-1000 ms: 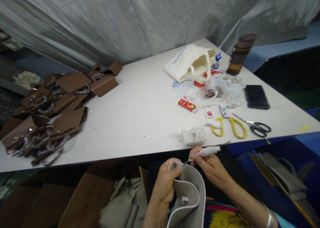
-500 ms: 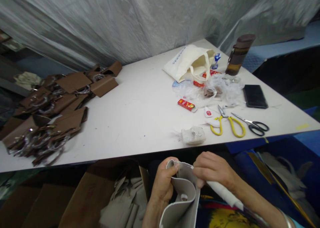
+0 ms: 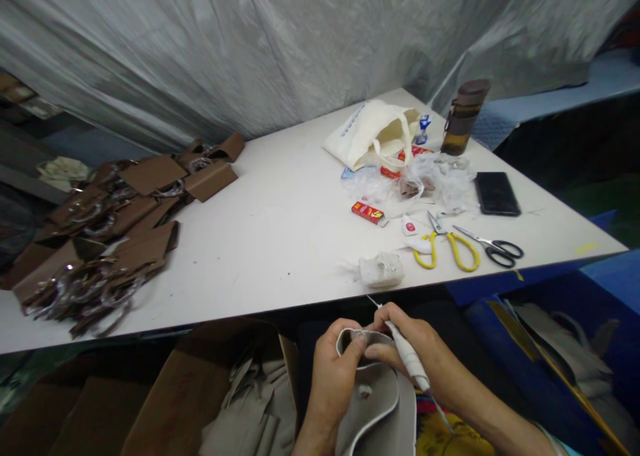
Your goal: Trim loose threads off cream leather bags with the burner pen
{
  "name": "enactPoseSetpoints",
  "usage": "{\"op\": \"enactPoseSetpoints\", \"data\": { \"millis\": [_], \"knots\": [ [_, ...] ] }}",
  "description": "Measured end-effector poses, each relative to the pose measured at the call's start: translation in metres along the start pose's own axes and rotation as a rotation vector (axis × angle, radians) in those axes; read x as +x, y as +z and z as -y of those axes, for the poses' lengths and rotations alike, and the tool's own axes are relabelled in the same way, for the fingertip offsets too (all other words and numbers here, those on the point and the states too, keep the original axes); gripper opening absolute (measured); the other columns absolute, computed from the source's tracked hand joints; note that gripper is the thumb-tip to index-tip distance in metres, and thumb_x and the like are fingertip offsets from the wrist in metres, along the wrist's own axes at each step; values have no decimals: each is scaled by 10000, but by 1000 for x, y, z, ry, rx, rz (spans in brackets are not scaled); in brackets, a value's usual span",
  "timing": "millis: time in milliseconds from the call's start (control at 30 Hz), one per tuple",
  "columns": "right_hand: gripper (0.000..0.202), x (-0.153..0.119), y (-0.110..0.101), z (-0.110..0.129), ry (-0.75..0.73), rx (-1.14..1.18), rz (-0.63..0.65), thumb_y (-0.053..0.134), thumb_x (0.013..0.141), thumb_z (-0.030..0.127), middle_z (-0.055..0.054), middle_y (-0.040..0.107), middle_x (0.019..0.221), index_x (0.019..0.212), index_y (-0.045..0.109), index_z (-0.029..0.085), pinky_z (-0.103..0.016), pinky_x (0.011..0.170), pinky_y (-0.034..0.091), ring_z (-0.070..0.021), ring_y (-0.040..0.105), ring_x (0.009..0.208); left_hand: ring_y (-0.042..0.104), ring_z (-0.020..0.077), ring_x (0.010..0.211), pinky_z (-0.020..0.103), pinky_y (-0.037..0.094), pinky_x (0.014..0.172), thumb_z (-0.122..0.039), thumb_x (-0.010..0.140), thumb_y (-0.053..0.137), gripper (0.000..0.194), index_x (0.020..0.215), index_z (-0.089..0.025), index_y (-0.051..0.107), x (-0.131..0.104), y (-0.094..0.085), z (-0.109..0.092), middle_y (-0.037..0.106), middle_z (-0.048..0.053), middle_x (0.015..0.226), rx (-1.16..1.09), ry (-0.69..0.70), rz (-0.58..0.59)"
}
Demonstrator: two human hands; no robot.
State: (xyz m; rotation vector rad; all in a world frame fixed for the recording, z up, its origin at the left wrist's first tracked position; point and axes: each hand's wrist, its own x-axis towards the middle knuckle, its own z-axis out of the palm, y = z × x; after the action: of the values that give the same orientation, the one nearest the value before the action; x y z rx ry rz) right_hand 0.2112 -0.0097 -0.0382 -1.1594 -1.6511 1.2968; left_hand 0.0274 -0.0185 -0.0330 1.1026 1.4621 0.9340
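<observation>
A light grey folded piece (image 3: pixel 373 403) with curved layers hangs below the table's front edge. My left hand (image 3: pixel 337 369) is closed on its upper edge, thumb on top. My right hand (image 3: pixel 413 343) is closed around a white-wrapped tool (image 3: pixel 411 357), whose thin metal tip points up and left, past the fingers. The right thumb and fingertips also touch the grey piece, close to my left thumb. A small whitish bit (image 3: pixel 365 391) shows on the piece's inner face.
On the white table (image 3: pixel 270 243) lie brown bags (image 3: pixel 145 223) at left, and at right a cream tote (image 3: pixel 370 136), bottle (image 3: pixel 465 117), phone (image 3: pixel 497 193), yellow-handled scissors (image 3: pixel 463 251), black-handled scissors (image 3: pixel 503 251) and a wrapped block (image 3: pixel 381 270). Below stands a cardboard box (image 3: pixel 175 389) with grey pieces.
My right hand has moved left toward my left hand, and the white-wrapped tool has turned steeper, its metal tip now showing. The grey piece has opened wider below. The view has shifted slightly.
</observation>
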Motion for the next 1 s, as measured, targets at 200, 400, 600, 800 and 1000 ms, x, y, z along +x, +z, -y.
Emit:
{"op": "enactPoseSetpoints", "data": {
  "millis": [200,400,600,800,1000],
  "knots": [
    [205,-5,2,-3,44,119,21,731,898,253,45,643,861,959,536,237,-225,655,434,-136,588,740,552,162,731,246,432,668,-226,806,707,99,881,-198,647,-8,5,-6,627,-23,768,109,32,-14],
    [234,-11,3,-4,63,179,-49,744,858,241,30,653,875,933,522,235,-245,694,462,-155,599,777,510,144,719,233,415,658,-128,704,708,203,881,-191,632,-14,14,-14,611,-31,775,74,29,65],
    [187,-20,8,2,-2,96,-140,703,910,290,40,605,807,891,527,230,-238,661,443,-142,571,719,535,159,766,243,432,697,-161,699,752,226,898,-179,647,-20,17,-22,632,-9,816,15,45,127],
    [224,-29,13,0,-60,38,-248,693,944,389,24,611,800,881,555,224,-243,627,442,-143,562,682,576,172,777,248,442,712,-139,700,742,223,912,-180,686,-26,15,-27,665,10,834,-19,58,142],
    [198,-34,7,5,-63,26,-211,679,965,369,28,627,782,880,585,218,-231,612,440,-140,582,678,563,166,728,252,431,679,-168,711,761,117,813,-167,704,-29,16,-29,664,4,760,62,84,104]
  ]
}}
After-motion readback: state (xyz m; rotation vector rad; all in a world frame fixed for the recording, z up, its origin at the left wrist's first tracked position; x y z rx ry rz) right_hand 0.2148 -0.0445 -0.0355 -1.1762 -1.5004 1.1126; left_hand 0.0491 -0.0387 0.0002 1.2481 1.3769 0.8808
